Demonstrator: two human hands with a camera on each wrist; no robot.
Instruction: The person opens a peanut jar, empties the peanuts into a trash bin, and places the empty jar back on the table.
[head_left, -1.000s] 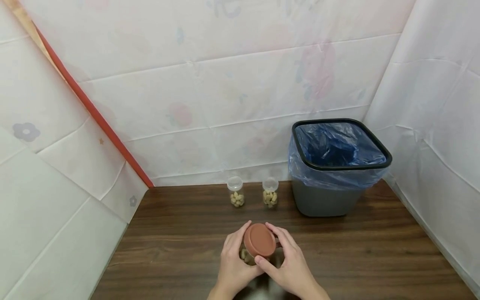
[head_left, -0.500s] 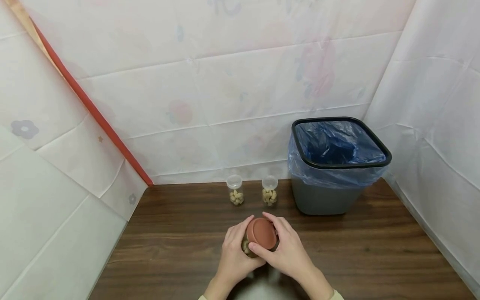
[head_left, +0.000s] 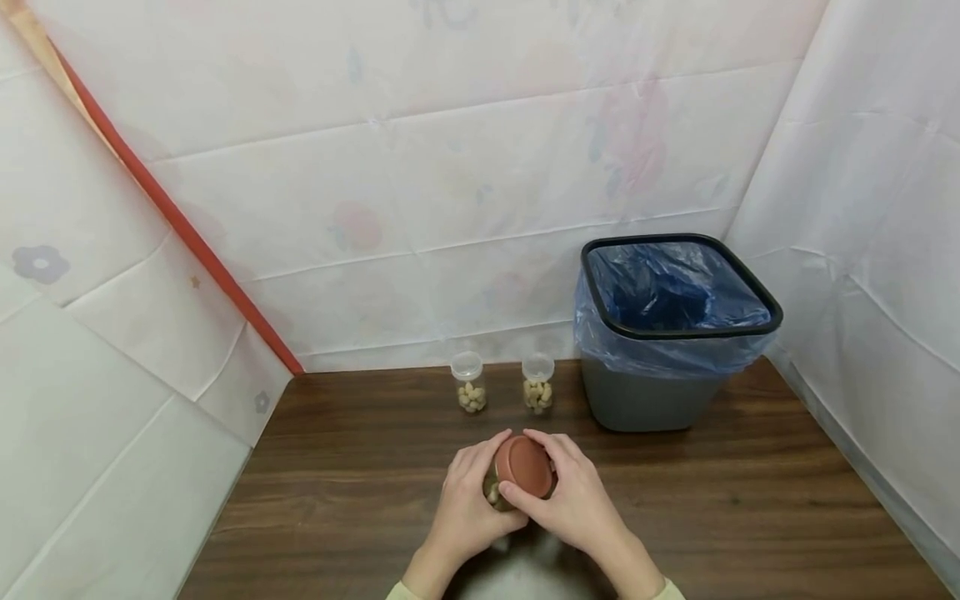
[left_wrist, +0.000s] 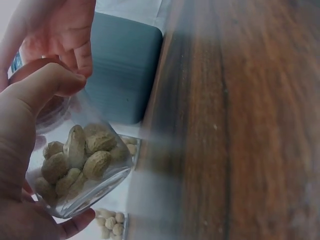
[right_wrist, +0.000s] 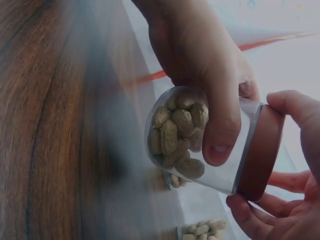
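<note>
Reddish-brown lid on a clear jar of peanuts, held a bit tilted over the wooden tabletop. Left hand has its fingers wrapped round the jar's body, right hand has its fingers gripping the lid's rim. Two small peanut jars sit farther back, near a grey bin.

The place was a makeshift booth, shown by pale sheets hung behind the table and along both its sides.
</note>
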